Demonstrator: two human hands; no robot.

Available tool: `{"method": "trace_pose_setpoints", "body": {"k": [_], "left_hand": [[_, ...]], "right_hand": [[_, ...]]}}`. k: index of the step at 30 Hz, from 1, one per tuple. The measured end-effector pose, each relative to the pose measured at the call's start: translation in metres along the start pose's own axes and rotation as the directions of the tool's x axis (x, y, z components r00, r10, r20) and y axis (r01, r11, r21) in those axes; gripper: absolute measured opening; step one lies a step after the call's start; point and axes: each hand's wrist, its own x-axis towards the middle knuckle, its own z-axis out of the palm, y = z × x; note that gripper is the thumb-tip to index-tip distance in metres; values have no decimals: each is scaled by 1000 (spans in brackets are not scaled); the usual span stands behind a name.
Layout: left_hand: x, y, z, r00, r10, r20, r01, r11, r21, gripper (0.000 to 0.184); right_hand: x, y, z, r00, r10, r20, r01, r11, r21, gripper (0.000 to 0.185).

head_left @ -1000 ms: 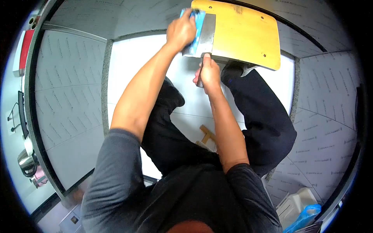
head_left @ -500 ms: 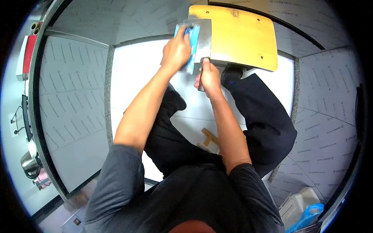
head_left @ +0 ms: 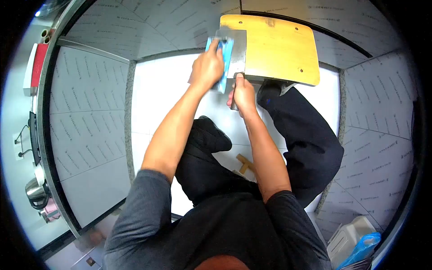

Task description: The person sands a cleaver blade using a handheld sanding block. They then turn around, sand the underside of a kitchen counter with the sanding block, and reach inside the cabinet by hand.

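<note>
My right hand [head_left: 244,94] is wrapped around the dark handle of a cleaver [head_left: 238,51], thumb on the end near the blade. The broad grey blade points away from me and lies over the left edge of a yellow wooden stool seat [head_left: 281,49]. In my left hand [head_left: 208,67] is a flat, blue, rectangular block [head_left: 228,56], with the fingers pressed along its top. The block is against the blade's left side, slightly blurred, and its underside is hidden. I cannot make out its exact kind.
My legs in black trousers [head_left: 310,130] are spread on the white tiled floor [head_left: 157,90]. Between them a small wooden piece [head_left: 244,164] shows. A white container [head_left: 351,238] with a blue plastic bag [head_left: 362,249] stands lower right. A metal kettle [head_left: 36,192] is at far left.
The whole view has shifted slightly, so stool, cleaver and hands appear a little lower. My left foot shows farther right. Both hands keep their holds.
</note>
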Motion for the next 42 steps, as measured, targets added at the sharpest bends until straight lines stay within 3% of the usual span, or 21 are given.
{"method": "trace_pose_setpoints", "body": {"k": [4,6,8,11,14,16,18,19,22,24,26,27,28,30,33,36,38,40,42], "left_hand": [[23,3,0,998,-8,-69,7,1000,-20,41],[-19,-1,-3,996,-87,25,86,996,17,42],[-31,-3,-3,998,-64,-4,63,994,-85,42],[23,-2,1,1000,9,-28,-10,999,-50,42],[24,-1,6,999,-14,-52,12,999,-36,41],[-22,2,-6,998,-66,23,68,996,-50,42],[-38,-3,-3,998,-9,-63,4,997,-82,42],[-28,-2,-4,1000,-24,9,25,996,-80,42],[28,3,3,1000,-13,-29,11,999,-37,43],[11,8,-1,999,-17,-30,16,999,-33,43],[-26,15,-16,993,-91,78,95,994,-51,42],[-40,12,-15,998,18,-67,-22,998,-65,42],[-41,9,-12,997,10,-77,-16,996,-83,41],[-15,15,-17,986,-119,116,130,988,-89,42],[31,12,-4,994,-106,38,108,993,-53,42],[-24,9,-9,999,-52,2,52,997,-57,42],[-38,-2,-1,993,48,-109,-57,995,-78,41],[-21,6,-9,998,-50,25,52,995,-82,41],[13,5,0,999,-49,5,49,998,-31,41]], "right_hand": [[0,0,-2,1000,20,-11,-20,1000,-15,53],[0,1,0,1000,2,-18,-3,999,-37,53],[2,3,0,1000,0,-4,0,1000,-20,54],[0,0,1,1000,16,-10,-16,1000,9,52],[-3,-3,2,1000,20,-14,-20,1000,-6,51],[-2,-1,1,1000,3,-19,-3,1000,-27,51],[-1,0,0,1000,6,-10,-6,1000,-10,54],[-1,1,-1,1000,-12,0,12,999,-38,53],[-1,0,0,1000,26,-16,-26,1000,6,52],[-2,4,-1,1000,20,-17,-20,1000,-17,52],[3,5,-1,1000,-21,-14,21,1000,-19,52],[0,1,-1,1000,-14,-5,14,1000,-17,52],[-3,3,0,1000,-14,-7,14,1000,-16,52],[0,4,0,1000,1,-21,-1,1000,7,52],[-1,4,0,1000,4,-7,-4,1000,9,51],[2,-1,0,1000,-4,-8,5,1000,18,50],[0,4,0,999,-51,2,51,999,-17,51],[0,4,0,999,-31,-6,31,999,9,51],[-1,2,0,1000,-9,1,8,1000,23,51]]}}
